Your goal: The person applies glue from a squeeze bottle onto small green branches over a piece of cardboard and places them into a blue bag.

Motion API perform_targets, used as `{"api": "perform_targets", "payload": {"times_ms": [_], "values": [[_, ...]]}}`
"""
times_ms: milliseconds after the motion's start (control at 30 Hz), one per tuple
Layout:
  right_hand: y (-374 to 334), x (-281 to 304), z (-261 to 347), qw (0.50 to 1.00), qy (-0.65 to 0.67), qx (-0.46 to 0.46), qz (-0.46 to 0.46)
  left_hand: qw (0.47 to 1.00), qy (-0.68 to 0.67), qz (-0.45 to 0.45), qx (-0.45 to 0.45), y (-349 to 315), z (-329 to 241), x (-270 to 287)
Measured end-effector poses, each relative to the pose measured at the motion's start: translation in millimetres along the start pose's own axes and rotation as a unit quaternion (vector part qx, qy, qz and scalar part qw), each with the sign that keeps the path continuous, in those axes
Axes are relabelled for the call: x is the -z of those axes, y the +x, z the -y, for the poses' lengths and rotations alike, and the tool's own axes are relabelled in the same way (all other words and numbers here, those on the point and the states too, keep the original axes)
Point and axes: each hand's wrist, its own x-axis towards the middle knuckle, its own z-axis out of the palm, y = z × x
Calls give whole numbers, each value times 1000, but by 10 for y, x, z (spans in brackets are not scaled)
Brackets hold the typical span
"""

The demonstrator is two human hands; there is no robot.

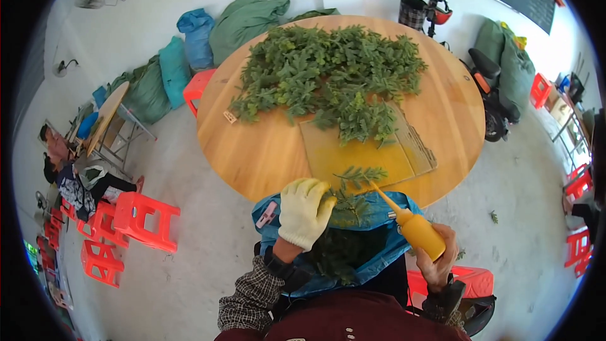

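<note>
My left hand (304,213), in a cream knit glove, pinches a green artificial-looking sprig (361,177) over my lap. My bare right hand (439,259) is wrapped round a yellow squeeze bottle (421,236). The bottle is tilted, and its long thin nozzle points up and left, its tip at or very near the sprig's leaves. Beneath both hands a blue bag (371,245) lies open across my lap, with dark green sprigs (341,254) inside. A small pink object (269,213) rests on the bag beside the glove.
On the round wooden table (243,158) lies a large heap of sprigs (328,69), partly on a yellow-stained cardboard sheet (353,155). Red stools (146,220) stand at left, another stool (473,281) beside me. Filled sacks (246,25) line the wall. Seated people (82,183) are far left.
</note>
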Motion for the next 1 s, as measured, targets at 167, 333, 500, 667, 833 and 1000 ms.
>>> {"api": "perform_targets", "payload": {"times_ms": [167,333,500,667,833,1000], "values": [[36,12,-7,1000,3,-4,-14,997,51,52,30,171,44,-219],[-12,51,-11,1000,-13,-7,1,992,56,107,39,127,154,-287],[-8,45,18,999,-32,-3,28,994,44,89,45,-116,121,-80],[-3,25,56,998,-26,21,46,993,31,91,70,-222,-34,173],[7,-59,176,998,-1,32,59,996,50,39,63,-228,-146,128],[58,-226,198,997,-8,52,64,996,57,31,58,-194,-232,1]]}}
